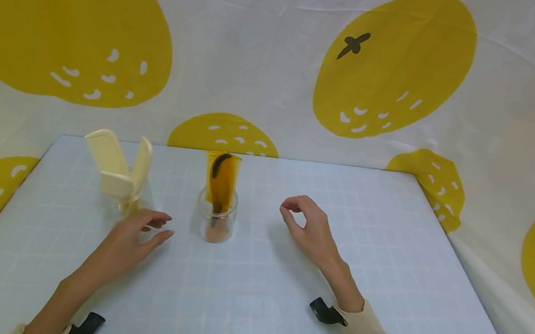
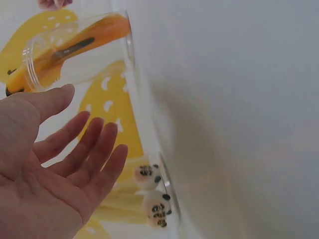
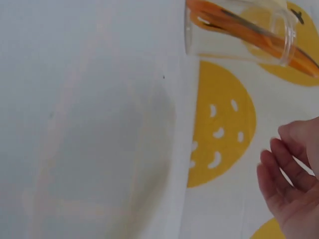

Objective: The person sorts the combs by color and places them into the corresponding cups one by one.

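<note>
A clear glass jar (image 1: 203, 230) stands in the middle of the table, holding translucent orange, comb-like pieces (image 1: 223, 183) with dark strips. To its left is a second clear container, partly behind my left hand (image 1: 128, 241), with several cream flat-ended pieces (image 1: 109, 151) sticking up. In the left wrist view, small panda faces (image 2: 158, 208) show low in that container. Nothing is in my left hand, which hovers between the two containers with thumb and fingers apart. My right hand (image 1: 312, 231) is in the air right of the jar, fingers loosely bent and holding nothing.
A pale blue checked cloth (image 1: 242, 312) covers the table. Behind and beside it hangs a white curtain (image 1: 248, 62) printed with large yellow fruits. Each wrist carries a small black camera mount (image 1: 326, 311).
</note>
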`<state>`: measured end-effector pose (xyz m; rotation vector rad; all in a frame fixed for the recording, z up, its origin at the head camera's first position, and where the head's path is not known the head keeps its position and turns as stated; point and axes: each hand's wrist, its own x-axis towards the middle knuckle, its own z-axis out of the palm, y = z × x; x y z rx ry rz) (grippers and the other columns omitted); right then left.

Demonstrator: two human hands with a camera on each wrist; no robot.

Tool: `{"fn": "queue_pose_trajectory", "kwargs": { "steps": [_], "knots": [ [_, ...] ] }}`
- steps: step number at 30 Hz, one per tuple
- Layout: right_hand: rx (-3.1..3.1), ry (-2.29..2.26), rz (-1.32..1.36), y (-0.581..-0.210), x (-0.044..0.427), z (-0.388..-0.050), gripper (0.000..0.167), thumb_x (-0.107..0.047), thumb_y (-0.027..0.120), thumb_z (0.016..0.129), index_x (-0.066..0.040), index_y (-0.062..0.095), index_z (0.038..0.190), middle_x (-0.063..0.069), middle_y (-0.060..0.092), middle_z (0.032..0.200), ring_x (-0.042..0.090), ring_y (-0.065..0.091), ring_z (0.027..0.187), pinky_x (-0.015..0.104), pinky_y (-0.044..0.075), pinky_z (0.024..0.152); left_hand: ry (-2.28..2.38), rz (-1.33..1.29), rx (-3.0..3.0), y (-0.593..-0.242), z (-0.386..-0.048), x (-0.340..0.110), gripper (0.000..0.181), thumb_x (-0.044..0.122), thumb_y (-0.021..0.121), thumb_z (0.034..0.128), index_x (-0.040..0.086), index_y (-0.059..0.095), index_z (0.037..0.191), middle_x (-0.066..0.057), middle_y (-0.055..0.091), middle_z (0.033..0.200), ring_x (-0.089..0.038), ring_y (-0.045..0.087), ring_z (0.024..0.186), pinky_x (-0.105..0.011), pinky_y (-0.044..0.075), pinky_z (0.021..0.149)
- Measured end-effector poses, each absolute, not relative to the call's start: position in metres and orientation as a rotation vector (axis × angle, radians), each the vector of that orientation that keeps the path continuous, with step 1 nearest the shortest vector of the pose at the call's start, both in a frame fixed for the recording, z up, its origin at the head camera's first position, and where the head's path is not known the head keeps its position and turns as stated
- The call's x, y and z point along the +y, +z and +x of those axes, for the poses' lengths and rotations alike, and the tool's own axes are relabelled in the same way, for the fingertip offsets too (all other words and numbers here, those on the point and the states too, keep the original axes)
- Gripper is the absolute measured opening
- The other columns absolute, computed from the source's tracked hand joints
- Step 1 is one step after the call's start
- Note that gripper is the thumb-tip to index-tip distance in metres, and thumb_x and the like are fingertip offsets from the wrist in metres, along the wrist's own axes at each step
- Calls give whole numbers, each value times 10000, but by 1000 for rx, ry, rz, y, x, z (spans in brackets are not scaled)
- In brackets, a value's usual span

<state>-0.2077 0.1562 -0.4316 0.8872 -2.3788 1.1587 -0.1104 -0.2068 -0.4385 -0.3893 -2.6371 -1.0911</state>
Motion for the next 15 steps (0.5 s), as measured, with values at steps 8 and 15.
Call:
{"fn": "queue_pose_trajectory", "kwargs": {
  "steps": [8, 15],
  "knots": [
    [-2383, 1002, 895, -434, 178, -205, 127, 15, 734, 919, -38, 691, 1026, 56, 689, 999, 225, 640, 965, 366, 550, 878, -988, -423, -2554, -438, -100, -220, 208, -21, 823, 832, 67, 738, 999, 31, 728, 926, -137, 676, 820, -136, 510, 761],
    [-2324, 797, 963, -439, 197, -207, 157, 52, 758, 875, -37, 699, 990, 45, 674, 967, 218, 623, 932, 333, 544, 817, -965, -286, -2610, -438, -91, -238, 155, 11, 819, 854, 112, 740, 941, 40, 722, 886, -92, 657, 809, -107, 474, 726]
  ]
}}
